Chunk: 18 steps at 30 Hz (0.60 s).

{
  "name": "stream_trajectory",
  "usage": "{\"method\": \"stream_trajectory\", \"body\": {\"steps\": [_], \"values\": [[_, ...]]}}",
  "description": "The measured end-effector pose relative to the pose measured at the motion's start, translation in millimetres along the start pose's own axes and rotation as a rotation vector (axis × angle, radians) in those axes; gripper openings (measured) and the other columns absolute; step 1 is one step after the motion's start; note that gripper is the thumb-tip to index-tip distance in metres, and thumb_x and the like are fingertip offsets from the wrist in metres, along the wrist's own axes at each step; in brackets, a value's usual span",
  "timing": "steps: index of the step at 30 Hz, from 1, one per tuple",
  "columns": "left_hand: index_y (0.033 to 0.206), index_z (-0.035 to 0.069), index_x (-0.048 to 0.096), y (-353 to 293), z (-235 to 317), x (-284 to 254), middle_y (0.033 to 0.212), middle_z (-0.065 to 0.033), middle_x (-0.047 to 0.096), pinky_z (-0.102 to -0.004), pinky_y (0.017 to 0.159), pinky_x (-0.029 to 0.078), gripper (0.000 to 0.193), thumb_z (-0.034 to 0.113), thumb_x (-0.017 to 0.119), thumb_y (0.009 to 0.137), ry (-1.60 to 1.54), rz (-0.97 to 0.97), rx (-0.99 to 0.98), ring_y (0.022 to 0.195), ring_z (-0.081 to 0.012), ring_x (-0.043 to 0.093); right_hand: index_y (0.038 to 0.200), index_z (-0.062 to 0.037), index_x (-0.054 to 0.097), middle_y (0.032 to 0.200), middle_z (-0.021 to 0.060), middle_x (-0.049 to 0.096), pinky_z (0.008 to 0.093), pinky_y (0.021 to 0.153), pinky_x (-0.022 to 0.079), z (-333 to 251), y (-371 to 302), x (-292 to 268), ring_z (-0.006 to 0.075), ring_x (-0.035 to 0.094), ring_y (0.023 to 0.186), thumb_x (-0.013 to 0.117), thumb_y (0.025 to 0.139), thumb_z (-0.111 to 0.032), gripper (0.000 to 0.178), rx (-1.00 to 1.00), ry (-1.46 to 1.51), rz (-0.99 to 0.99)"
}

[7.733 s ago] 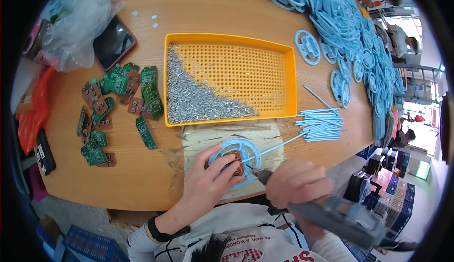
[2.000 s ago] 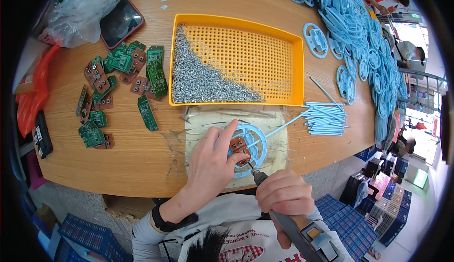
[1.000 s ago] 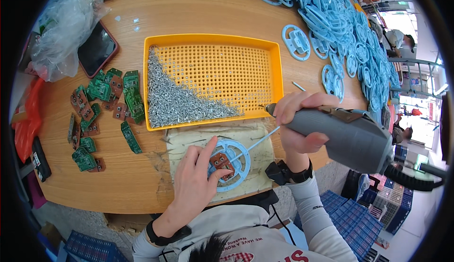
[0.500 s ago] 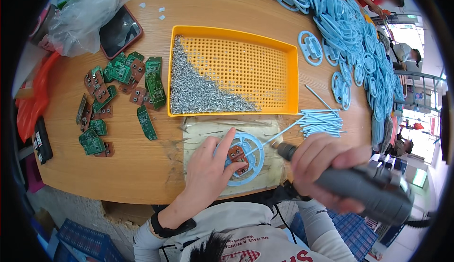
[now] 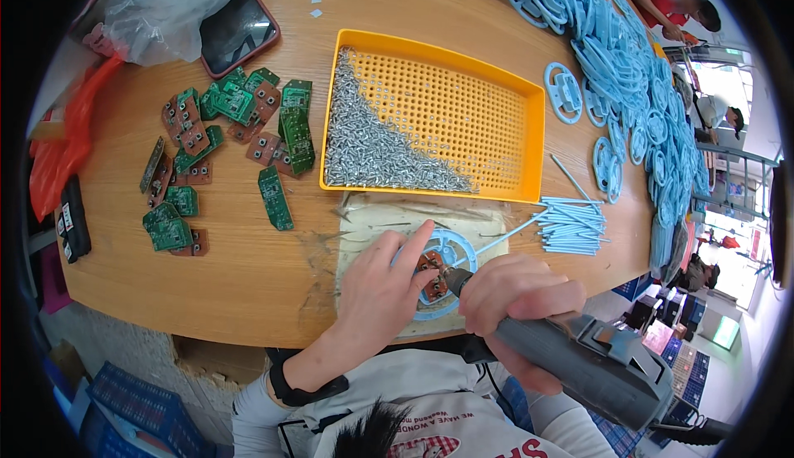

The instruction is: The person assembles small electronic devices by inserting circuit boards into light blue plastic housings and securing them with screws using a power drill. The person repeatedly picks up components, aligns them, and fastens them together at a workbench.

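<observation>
A round light-blue plastic frame point(image 5: 472, 253) lies on a worn pale mat point(image 5: 372, 212) at the table's near edge. Inside it sits a small brown circuit board point(image 5: 434, 289). My left hand point(image 5: 380, 280) holds the frame down, thumb on the board and index finger stretched across the rim. Wrapped round a dark grey corded electric screwdriver point(image 5: 579, 359), my right hand point(image 5: 517, 297) keeps its tip at the board, close to my left thumb. The exact contact point is too small to make out. A thin blue rod point(image 5: 513, 233) reaches from the frame toward the upper right.
Beyond the mat stands a yellow perforated tray point(image 5: 432, 197) with silver screws point(image 5: 376, 148) heaped at its left. Circuit boards point(image 5: 275, 199) lie to the left, near a phone point(image 5: 240, 32). At right are blue rods point(image 5: 571, 226) and piled blue frames point(image 5: 616, 69). Other people sit beyond.
My right hand has swung the screwdriver left, bringing its tip from beside the frame to the board. My left hand keeps its hold. The whole view has shifted slightly.
</observation>
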<state>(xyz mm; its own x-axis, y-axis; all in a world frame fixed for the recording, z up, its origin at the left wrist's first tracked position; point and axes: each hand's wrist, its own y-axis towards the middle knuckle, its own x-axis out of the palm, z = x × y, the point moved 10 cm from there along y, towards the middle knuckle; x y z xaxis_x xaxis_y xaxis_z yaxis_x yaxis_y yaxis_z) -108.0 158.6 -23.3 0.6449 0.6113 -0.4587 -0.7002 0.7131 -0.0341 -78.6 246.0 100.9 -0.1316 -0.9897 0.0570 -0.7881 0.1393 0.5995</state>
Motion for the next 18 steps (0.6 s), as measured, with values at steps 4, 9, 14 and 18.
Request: {"method": "stream_trajectory", "body": {"steps": [4,9,14,18], "values": [[0.125,0.008,0.056,2.1,12.9,-11.1,0.1,-0.0066,0.055,-0.0393,0.074,0.044,0.053,0.012,0.071,0.074,0.084,0.077,0.07,0.087,-0.0288,0.054,0.1,0.001,0.043,0.057,0.0062,0.053,0.0339,0.041,0.046,-6.4,5.5,-2.4,0.0218,0.054,0.044,0.065,0.08,-0.061,0.068,0.021,0.044,0.016],[0.104,0.01,0.065,-9.7,35.7,-28.4,0.108,-0.0028,0.058,-0.0408,0.078,0.041,0.035,0.01,0.069,0.069,0.269,0.279,0.353,0.099,-0.0277,0.054,0.097,0.001,0.042,0.057,0.0072,0.054,0.0329,0.04,0.048,-16.1,10.7,-3.8,0.0216,0.054,0.043,0.062,0.084,-0.059,0.064,-0.005,0.081,0.088],[0.094,0.01,0.066,-14.3,32.6,-26.0,0.101,0.0,0.061,-0.0371,0.076,0.04,0.028,0.008,0.07,0.066,0.134,0.255,0.365,0.098,-0.0248,0.055,0.095,-0.0011,0.041,0.055,0.0068,0.054,0.0308,0.039,0.048,-20.3,12.9,-4.0,0.0199,0.054,0.041,0.06,0.086,-0.058,0.061,0.003,0.098,0.076],[0.087,0.008,0.067,-11.0,26.6,-24.1,0.095,0.0005,0.062,-0.0352,0.077,0.041,0.028,0.003,0.074,0.06,-0.077,0.215,0.316,0.094,-0.0242,0.054,0.094,-0.005,0.038,0.052,0.0054,0.055,0.0272,0.036,0.048,-22.0,16.8,-6.7,0.0166,0.054,0.038,0.058,0.088,-0.056,0.055,0.057,0.099,0.099]]}}
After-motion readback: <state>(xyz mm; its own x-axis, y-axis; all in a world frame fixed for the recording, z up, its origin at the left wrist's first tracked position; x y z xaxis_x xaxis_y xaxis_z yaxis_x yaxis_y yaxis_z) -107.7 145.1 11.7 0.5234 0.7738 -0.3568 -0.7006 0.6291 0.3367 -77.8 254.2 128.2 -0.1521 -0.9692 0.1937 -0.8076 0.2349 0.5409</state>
